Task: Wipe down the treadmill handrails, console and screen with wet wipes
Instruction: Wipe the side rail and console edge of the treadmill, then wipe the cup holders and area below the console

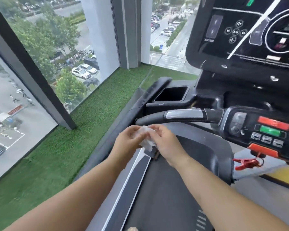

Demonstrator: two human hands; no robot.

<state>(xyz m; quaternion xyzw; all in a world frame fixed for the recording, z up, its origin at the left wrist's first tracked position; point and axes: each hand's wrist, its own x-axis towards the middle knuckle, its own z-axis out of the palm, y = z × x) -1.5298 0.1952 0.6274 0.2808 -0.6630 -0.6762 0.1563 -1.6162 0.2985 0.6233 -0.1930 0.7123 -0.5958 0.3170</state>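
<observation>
While curled, L+R hands (128,142) (165,145) on wipe (146,135)

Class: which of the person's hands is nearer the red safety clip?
Right. The right hand is left of the red safety clip; the left hand lies further left, across the wipe both hold.

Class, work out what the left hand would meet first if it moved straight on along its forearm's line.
Past the wipe the left hand holds, probably the black handrail; depth is unclear.
</observation>
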